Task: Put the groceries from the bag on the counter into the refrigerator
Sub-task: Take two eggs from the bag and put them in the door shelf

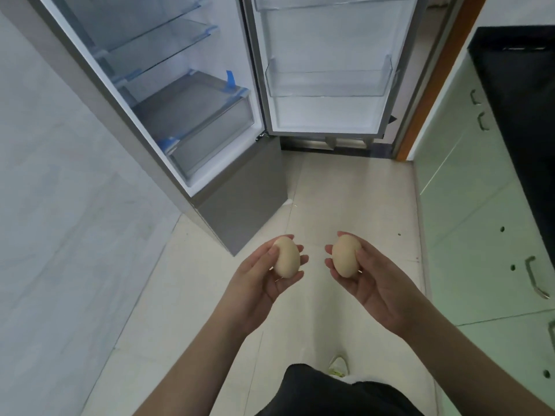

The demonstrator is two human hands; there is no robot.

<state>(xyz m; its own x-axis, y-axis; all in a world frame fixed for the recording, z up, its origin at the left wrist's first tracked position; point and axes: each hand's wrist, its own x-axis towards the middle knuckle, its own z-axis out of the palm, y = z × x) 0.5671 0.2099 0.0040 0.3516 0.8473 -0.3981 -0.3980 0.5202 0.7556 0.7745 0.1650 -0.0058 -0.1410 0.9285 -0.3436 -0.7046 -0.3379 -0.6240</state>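
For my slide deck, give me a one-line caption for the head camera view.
Left hand and right hand each hold an egg before the open refrigerator.

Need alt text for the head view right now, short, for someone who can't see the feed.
Seen from above, a person's left hand and right hand each hold one pale egg, left egg and right egg, over a tiled floor. Ahead stands an open refrigerator with bare glass shelves and a door bin holding nothing visible; green cabinets run along the right.
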